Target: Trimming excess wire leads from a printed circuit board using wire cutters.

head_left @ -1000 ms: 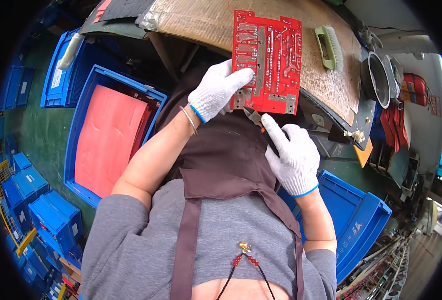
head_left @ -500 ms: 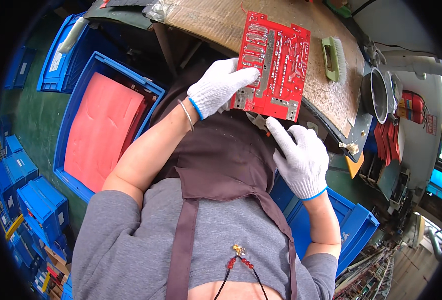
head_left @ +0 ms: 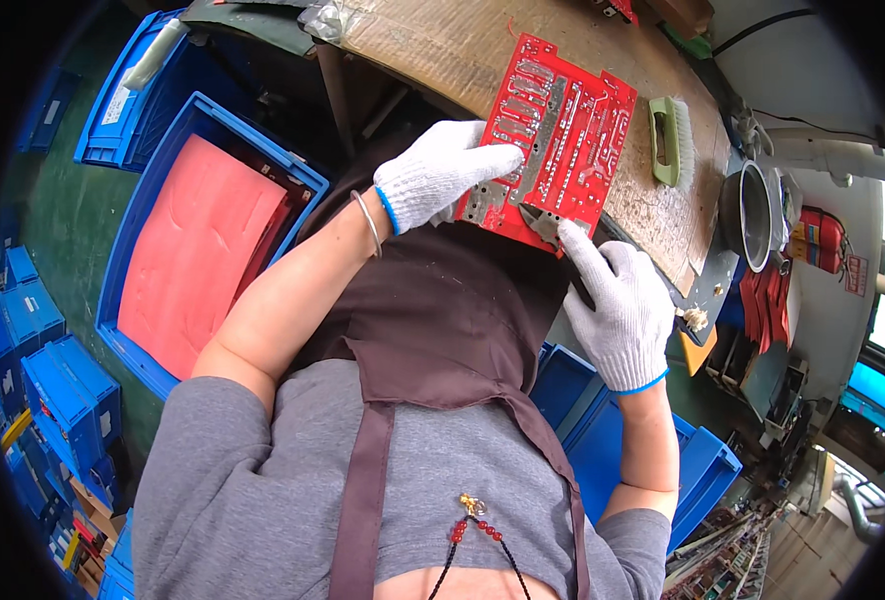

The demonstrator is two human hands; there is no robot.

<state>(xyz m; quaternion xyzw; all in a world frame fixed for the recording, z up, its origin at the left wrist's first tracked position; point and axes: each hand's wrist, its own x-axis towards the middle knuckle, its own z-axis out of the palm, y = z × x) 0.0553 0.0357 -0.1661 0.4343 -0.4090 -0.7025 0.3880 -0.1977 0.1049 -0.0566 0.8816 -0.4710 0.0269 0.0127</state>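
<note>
A red circuit board [head_left: 588,130], its soldered underside facing up, is tilted over the near edge of the workbench. My left hand [head_left: 438,175], in a white knit glove with a blue cuff, grips the board's left side, thumb on top and the other fingers mostly underneath. In the same kind of glove, my right hand [head_left: 620,315] is closed around a pair of cutters [head_left: 541,222]. Their dark metal jaws lie over the lower part of the board, near its bottom edge. The palm hides the handles.
On the cardboard-covered bench [head_left: 433,45] lies a green brush [head_left: 671,142] with white bristles. A metal bowl [head_left: 753,215] stands beyond the bench's right side. A blue crate [head_left: 113,300] to the left holds pink sheets [head_left: 198,245]. More blue bins [head_left: 603,430] stand below right.
My right hand has brought the cutters up from below the board's edge onto its lower surface. The board has tilted slightly clockwise and shifted a little right.
</note>
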